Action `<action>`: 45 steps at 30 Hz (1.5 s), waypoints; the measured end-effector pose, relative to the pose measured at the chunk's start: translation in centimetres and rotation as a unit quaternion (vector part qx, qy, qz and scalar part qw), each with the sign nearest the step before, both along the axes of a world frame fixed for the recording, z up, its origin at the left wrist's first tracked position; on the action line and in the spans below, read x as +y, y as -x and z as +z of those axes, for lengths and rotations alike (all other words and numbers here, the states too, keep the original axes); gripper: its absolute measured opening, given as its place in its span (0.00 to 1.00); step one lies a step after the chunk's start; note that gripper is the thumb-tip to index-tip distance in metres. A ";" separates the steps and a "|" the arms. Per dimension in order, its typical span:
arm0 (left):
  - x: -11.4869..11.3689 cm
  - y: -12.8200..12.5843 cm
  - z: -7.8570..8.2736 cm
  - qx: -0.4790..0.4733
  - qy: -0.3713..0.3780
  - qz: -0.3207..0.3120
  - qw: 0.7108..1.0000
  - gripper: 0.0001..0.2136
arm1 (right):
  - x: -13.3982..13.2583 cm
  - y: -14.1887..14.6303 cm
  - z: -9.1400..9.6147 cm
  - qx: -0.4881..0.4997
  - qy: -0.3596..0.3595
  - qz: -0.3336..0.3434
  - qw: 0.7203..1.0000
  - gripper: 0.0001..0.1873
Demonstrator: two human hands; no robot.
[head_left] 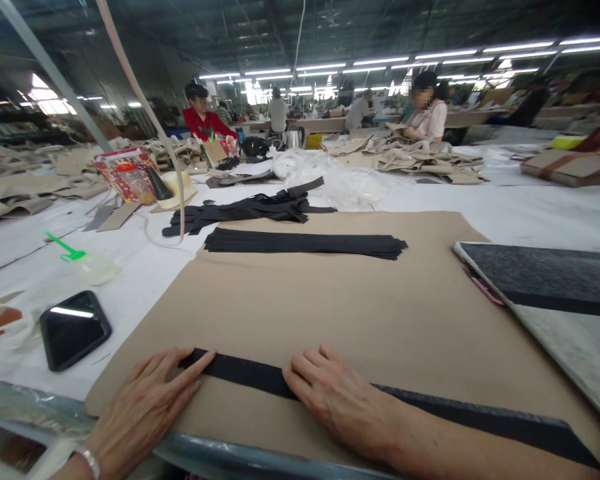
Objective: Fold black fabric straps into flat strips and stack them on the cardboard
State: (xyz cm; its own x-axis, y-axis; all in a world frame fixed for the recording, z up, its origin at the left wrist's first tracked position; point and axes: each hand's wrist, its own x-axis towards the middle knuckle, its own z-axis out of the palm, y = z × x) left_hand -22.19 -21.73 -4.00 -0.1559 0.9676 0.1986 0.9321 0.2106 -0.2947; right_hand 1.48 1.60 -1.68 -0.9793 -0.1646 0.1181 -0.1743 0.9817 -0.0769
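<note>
A long black fabric strip point(245, 375) lies along the near edge of a tan sheet point(330, 307) on the table. My left hand point(145, 407) rests flat, fingers stretched out, with the fingertips on the strip's left end. My right hand point(335, 397) lies flat over the strip's middle, fingers pointing left and pressing it down. The strip runs on to the right under my right forearm. Neither hand grips anything.
A neat stack of black strips point(305, 243) and a loose pile of strips point(250, 208) lie further back. A phone point(74, 328) and a green-capped bottle point(87, 263) sit left. A dark board point(555, 280) lies right. People work at the far tables.
</note>
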 end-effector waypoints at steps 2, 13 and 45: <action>-0.1 0.0 -0.1 -0.014 0.002 0.008 1.000 0.23 | 0.3 -0.8 -0.1 -0.002 0.004 -0.006 1.000 0.08; -1.3 1.5 -1.9 -0.015 0.029 0.013 0.999 0.25 | 1.7 -4.4 0.3 -0.005 -0.002 -0.027 1.000 0.09; 9.2 -12.2 -2.4 -0.029 -0.057 -0.205 0.977 0.27 | 4.6 -9.9 -0.2 0.022 -0.003 -0.024 0.999 0.09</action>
State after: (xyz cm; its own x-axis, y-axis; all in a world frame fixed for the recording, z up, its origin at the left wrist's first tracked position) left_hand -9.98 -12.53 -6.38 0.2271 0.9231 0.3103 0.9590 -0.1565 -0.2363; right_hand 11.36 6.24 -1.87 -0.9799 -0.1187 0.1601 -0.1304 0.9893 -0.0650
